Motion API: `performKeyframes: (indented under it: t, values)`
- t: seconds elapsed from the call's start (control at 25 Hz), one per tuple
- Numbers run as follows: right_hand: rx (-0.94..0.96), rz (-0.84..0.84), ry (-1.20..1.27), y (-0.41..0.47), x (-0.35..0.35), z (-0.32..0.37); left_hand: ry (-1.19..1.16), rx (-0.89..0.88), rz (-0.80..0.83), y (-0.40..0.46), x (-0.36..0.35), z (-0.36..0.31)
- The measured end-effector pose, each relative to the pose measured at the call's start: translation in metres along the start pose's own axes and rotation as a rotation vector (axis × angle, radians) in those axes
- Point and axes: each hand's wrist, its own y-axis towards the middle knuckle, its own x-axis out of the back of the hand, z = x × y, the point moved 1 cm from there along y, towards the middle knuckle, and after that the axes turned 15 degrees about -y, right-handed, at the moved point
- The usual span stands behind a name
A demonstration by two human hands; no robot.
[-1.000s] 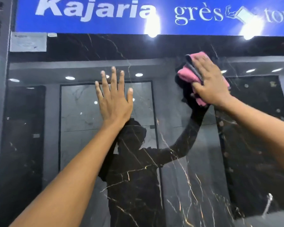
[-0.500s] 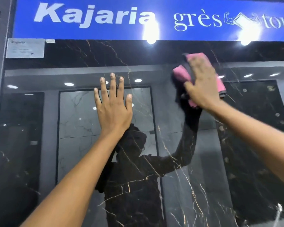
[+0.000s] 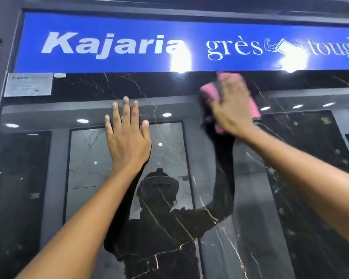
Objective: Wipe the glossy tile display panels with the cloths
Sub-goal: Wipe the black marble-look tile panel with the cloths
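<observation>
A glossy black tile panel (image 3: 85, 87) with thin gold veins fills the view and mirrors the showroom behind me. My left hand (image 3: 127, 137) lies flat on it with straight, spread fingers, holding nothing. Up and to the right, my right hand (image 3: 233, 109) presses a pink cloth (image 3: 209, 93) against the panel, close under the blue sign. The cloth shows at the left, top and right of the hand; the hand covers its middle. The hand and cloth are blurred.
A blue sign (image 3: 113, 23) with white lettering runs across the top, above the panel. A pale paper label (image 3: 28, 84) is stuck at the panel's top left corner. A grey frame post (image 3: 0, 57) borders the left side.
My right hand has slid the pink cloth upward on the panel, to just under the blue sign. My left hand stays flat in the same spot. The view has tilted up.
</observation>
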Motion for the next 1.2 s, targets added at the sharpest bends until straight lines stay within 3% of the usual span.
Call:
performKeyframes:
  t: [0.08, 0.12, 0.16, 0.2, 0.32, 0.36, 0.4, 0.48, 0.56, 0.6, 0.64, 0.76, 0.8, 0.84, 0.96, 1.0, 1.04, 1.08, 1.2]
  values:
    - [0.554, 0.048, 0.040, -0.051, -0.004, 0.040, -0.010, -0.006, -0.007, -0.002, 0.000, 0.001]
    - [0.719, 0.059, 0.020, -0.059, -0.003, 0.039, -0.013, -0.006, -0.007, -0.002, 0.002, 0.000]
    - [0.738, 0.022, 0.016, -0.048, -0.001, 0.025, -0.015, -0.004, -0.007, -0.001, 0.003, 0.000]
    - [0.568, 0.000, 0.018, -0.027, 0.001, 0.006, -0.016, -0.002, -0.010, -0.001, 0.004, 0.000]
    - [-0.237, 0.026, 0.017, 0.036, 0.010, -0.048, -0.021, 0.011, -0.020, -0.004, 0.002, -0.002]
    - [-0.304, 0.024, -0.028, 0.040, 0.008, -0.037, -0.023, 0.008, -0.024, -0.004, 0.002, -0.002]
    - [-0.226, 0.013, -0.050, 0.038, 0.005, -0.010, -0.023, 0.006, -0.025, -0.004, 0.001, -0.003]
    - [0.195, 0.068, -0.024, 0.015, -0.001, 0.057, -0.026, 0.007, -0.016, -0.003, 0.002, -0.002]
    - [0.544, 0.163, -0.038, 0.009, 0.004, 0.074, -0.032, 0.003, -0.011, -0.002, 0.003, -0.001]
    - [0.546, 0.135, -0.029, 0.020, 0.006, 0.057, -0.036, 0.002, -0.012, -0.002, 0.003, -0.001]
    - [0.406, 0.102, 0.006, 0.034, 0.008, 0.032, -0.041, 0.004, -0.013, -0.002, 0.004, -0.001]
    - [-0.306, 0.068, 0.017, 0.059, 0.008, -0.030, -0.040, 0.013, -0.018, -0.004, 0.003, -0.002]
    - [-0.348, 0.062, -0.032, 0.057, 0.005, -0.016, -0.038, 0.012, -0.020, -0.004, 0.002, -0.003]
    - [-0.250, 0.031, -0.046, 0.054, 0.003, 0.013, -0.038, 0.013, -0.021, -0.004, 0.002, -0.003]
    - [0.397, 0.142, -0.024, 0.023, 0.004, 0.092, -0.031, 0.015, -0.008, -0.004, 0.003, -0.002]
    - [0.536, 0.142, -0.045, 0.019, 0.005, 0.085, -0.034, 0.014, -0.005, -0.003, 0.003, -0.001]
    - [0.549, 0.094, -0.038, 0.022, 0.006, 0.063, -0.041, 0.015, -0.005, -0.003, 0.004, -0.001]
    - [0.429, 0.051, -0.022, 0.029, 0.004, 0.033, -0.047, 0.017, -0.011, -0.004, 0.004, -0.002]
    - [-0.223, -0.023, 0.002, 0.037, 0.003, -0.044, -0.039, 0.021, -0.030, -0.006, 0.003, -0.004]
